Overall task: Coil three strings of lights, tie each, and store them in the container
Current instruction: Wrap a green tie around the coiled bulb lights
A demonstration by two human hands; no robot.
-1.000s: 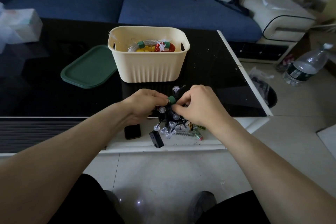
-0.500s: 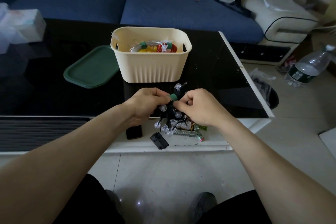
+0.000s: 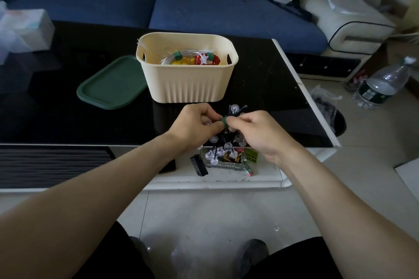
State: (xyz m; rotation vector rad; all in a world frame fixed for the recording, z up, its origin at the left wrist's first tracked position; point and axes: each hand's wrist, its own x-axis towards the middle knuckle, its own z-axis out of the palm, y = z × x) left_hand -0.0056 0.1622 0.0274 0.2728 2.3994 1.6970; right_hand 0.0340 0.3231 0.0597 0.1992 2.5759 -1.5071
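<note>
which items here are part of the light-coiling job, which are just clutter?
Job:
- bulb light string, held by left hand and right hand
- green tie around it
- cream container with tied coils inside
- green lid

Clutter:
- water bottle
- tissue pack
- snack packet
- sofa

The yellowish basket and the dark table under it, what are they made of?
The basket looks like matte cream plastic: its wall is moulded in even upright ribs, with cut-out handle slots and a rolled rim. The table top seems to be glossy black glass, or maybe lacquer: it mirrors the room like a dark pool, and a white edge frames it.
</note>
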